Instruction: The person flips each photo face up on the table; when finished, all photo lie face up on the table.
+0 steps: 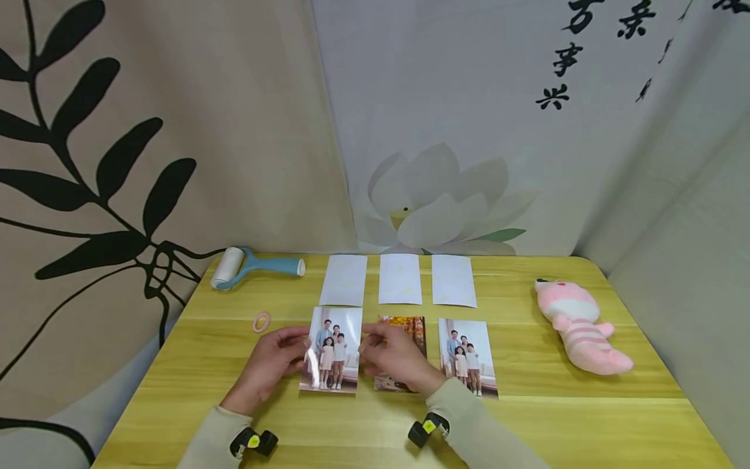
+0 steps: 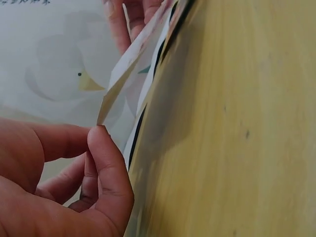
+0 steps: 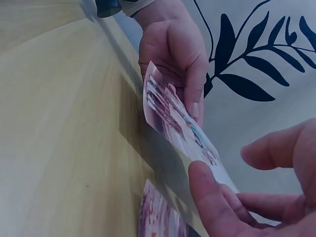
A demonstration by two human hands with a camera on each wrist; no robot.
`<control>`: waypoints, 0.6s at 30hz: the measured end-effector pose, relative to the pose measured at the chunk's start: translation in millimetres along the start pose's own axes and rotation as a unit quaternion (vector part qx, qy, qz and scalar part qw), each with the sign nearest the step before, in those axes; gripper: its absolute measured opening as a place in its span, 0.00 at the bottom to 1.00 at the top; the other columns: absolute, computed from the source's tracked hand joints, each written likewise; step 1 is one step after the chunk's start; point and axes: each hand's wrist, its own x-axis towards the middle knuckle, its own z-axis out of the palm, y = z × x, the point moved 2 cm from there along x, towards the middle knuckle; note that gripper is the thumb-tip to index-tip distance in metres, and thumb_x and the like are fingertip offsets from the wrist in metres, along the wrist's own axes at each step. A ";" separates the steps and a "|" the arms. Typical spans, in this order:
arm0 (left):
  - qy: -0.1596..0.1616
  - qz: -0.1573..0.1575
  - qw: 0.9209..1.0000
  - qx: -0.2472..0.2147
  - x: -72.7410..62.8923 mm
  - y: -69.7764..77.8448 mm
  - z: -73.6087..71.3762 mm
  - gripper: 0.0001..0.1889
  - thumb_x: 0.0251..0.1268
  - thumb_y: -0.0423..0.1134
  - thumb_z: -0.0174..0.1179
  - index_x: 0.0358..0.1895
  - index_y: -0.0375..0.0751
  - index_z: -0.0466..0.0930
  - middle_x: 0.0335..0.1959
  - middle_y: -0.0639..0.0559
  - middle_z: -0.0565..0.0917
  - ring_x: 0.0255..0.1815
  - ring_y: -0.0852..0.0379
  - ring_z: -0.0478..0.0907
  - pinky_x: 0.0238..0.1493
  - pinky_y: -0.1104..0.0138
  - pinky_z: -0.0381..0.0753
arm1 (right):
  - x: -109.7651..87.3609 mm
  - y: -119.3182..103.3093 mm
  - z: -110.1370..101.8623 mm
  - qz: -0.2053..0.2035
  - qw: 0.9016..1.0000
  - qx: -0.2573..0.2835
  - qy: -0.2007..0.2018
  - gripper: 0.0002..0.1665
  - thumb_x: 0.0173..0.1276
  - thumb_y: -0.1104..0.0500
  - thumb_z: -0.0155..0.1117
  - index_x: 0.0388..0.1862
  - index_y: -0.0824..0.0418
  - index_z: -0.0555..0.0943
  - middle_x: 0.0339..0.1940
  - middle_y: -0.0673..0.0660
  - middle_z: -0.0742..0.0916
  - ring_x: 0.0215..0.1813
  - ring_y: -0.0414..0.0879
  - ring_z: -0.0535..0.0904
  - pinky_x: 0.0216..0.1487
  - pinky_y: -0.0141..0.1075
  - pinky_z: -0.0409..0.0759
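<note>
A glossy family photo (image 1: 332, 352) is raised off the table, its picture side up. My left hand (image 1: 272, 366) pinches its left edge between thumb and fingers, as the left wrist view shows from the side. At the opposite edge is my right hand (image 1: 395, 358). In the right wrist view its thumb and fingers (image 3: 210, 190) stand apart, the fingers close beside the photo; whether they touch it I cannot tell. Partly covered by the right hand, an autumn-coloured photo (image 1: 417, 332) lies on the table. A second family photo (image 1: 469, 355) lies further right.
Along the back of the wooden table (image 1: 586, 417) lie three white cards, at left (image 1: 344, 280), middle (image 1: 400, 279) and right (image 1: 454, 280). A blue-handled lint roller (image 1: 258, 266) and a pink ring (image 1: 262, 322) are at left. A pink plush toy (image 1: 580, 329) lies at right.
</note>
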 end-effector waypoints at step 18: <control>0.026 0.018 0.996 0.085 0.0 1.0 1.7 0.19 0.78 0.32 0.60 0.66 0.27 0.79 0.50 0.37 0.84 0.37 0.56 0.84 0.35 0.69 0.88 | 3.6 4.6 4.3 0.045 0.999 0.027 -0.015 0.35 0.79 0.64 0.61 0.79 0.75 0.64 0.58 0.67 0.83 0.55 0.56 0.86 0.53 0.45 0.91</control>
